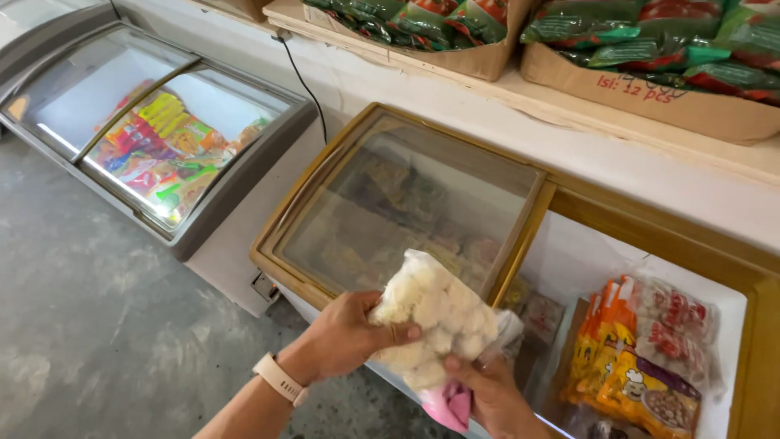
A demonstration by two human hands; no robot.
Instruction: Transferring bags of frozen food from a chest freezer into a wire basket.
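A clear plastic bag of pale, lumpy frozen pieces is held over the front edge of a gold-framed chest freezer. My left hand grips the bag's left side, thumb across its front; a light band sits on that wrist. My right hand supports the bag from below, with a pink packet pressed under it. The freezer's glass lid is slid left, leaving the right half open.
Orange and red packets stand inside the open freezer. A second freezer with curved glass lids stands to the left. Cardboard boxes of green and red bags sit on a shelf above. Grey concrete floor lies in front.
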